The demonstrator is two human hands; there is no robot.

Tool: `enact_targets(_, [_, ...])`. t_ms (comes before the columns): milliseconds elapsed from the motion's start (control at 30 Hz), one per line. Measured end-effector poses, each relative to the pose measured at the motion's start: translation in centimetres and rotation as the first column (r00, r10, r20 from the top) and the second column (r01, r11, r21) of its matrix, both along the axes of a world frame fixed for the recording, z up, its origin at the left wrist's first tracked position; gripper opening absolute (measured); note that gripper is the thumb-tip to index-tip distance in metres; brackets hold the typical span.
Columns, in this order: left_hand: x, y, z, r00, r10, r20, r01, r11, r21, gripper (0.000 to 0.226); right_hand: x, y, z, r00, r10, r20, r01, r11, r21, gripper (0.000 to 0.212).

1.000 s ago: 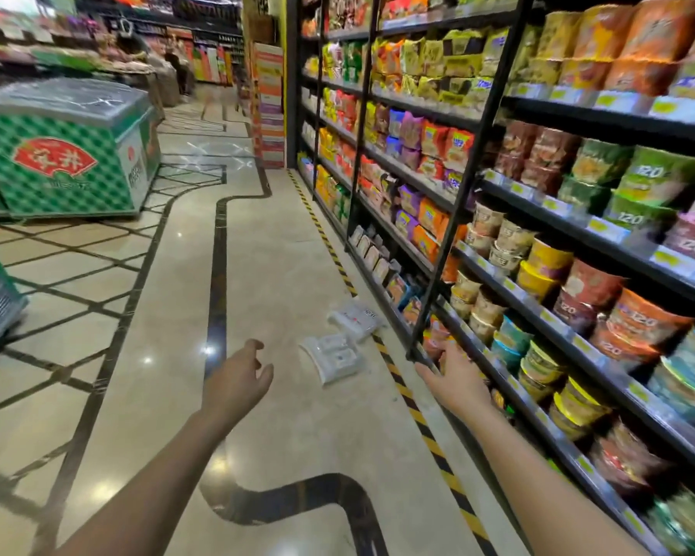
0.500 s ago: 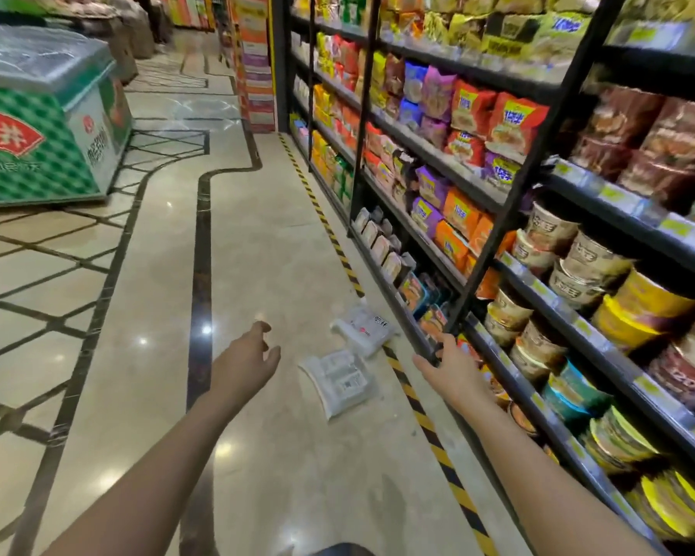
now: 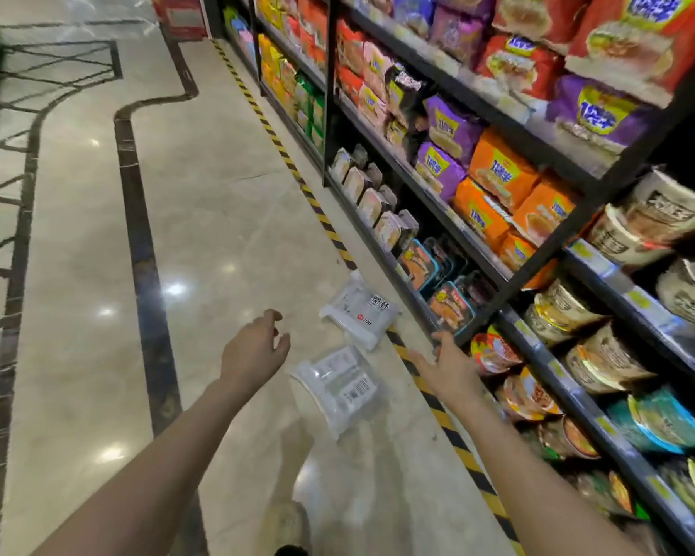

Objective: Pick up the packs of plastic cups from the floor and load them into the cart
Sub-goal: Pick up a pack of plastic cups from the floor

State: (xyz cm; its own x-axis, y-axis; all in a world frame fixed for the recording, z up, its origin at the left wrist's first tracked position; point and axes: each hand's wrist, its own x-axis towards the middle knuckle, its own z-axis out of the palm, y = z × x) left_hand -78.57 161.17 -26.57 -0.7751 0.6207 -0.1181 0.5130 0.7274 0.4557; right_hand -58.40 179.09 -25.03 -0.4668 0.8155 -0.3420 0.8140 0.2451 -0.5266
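Two packs of plastic cups: near pack [image 3: 340,385], far pack [image 3: 360,311], on floor [image 3: 225,218] (glossy). Left hand [image 3: 253,349] loosely open, empty; right hand [image 3: 446,365] spread, empty, at shelf edge [image 3: 432,315].

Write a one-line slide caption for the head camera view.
Two packs of plastic cups lie on the aisle floor as the left hand reaches toward them.

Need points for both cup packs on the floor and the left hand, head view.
Near pack of plastic cups [image 3: 340,389], head view: middle of its clear wrapper.
Far pack of plastic cups [image 3: 360,311], head view: centre, by the printed label.
Left hand [image 3: 253,347], head view: back of the hand.
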Motion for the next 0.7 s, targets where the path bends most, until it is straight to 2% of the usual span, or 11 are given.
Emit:
enact_targets(133, [-4.0, 4.1, -5.4, 0.998, -0.023, 0.062, 0.027, 0.998, -0.055, 0.037, -4.3, 3.2, -5.7, 0.991, -0.129, -0.039, 0.122, 0.982, -0.147, 0.054])
enact_targets(267, [-6.9, 7.3, -13.6, 0.991, -0.030, 0.130, 0.043, 0.994, -0.100, 0.036, -7.0, 5.8, -14.2, 0.976, -0.215, -0.016, 0.206, 0.951, -0.229, 0.056])
enact_targets(533, [-10.9, 13.7, -39.1, 0.982, -0.078, 0.171, 0.104, 0.983, -0.150, 0.037, -8.6, 9.0, -40.8, 0.931, -0.357, 0.075, 0.360, 0.867, -0.344, 0.056])
enact_targets(700, [-11.5, 16.5, -54.1, 0.977, -0.108, 0.185, 0.140, 0.975, -0.171, 0.042, -7.9, 9.0, -56.2, 0.855, -0.499, 0.143, 0.509, 0.749, -0.425, 0.062])
